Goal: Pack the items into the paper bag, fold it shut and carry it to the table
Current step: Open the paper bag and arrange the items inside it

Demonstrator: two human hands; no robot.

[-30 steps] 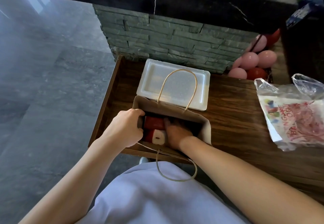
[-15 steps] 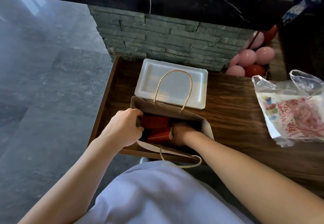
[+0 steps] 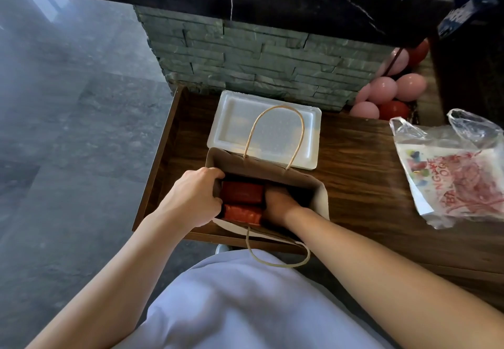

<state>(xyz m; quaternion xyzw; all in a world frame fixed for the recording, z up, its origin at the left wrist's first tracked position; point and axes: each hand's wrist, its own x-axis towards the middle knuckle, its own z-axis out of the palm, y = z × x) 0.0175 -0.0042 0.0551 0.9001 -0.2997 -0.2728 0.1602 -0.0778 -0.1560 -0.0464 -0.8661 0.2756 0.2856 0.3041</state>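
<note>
A brown paper bag (image 3: pixel 272 167) with twine handles stands open at the near edge of a wooden counter (image 3: pixel 354 174). Two red packs (image 3: pixel 241 192) lie side by side at its bottom left. My left hand (image 3: pixel 195 198) grips the bag's left rim, fingers curled over the edge. My right hand (image 3: pixel 278 202) reaches deep inside the bag, to the right of the red packs. Its fingers are hidden in the shadow, so I cannot tell whether they hold anything.
A white foam tray (image 3: pixel 308 127) lies behind the bag. A clear plastic bag with red print (image 3: pixel 458 168) sits on the counter's right. Pink and red balloons (image 3: pixel 387 95) crowd the back right corner. A stone wall (image 3: pixel 245 56) rises behind; grey floor (image 3: pixel 68 130) lies left.
A red pack with a white end, half upright a second ago, now lies flat beside the other. My right hand has gone deeper into the bag. My left hand has kept its hold.
</note>
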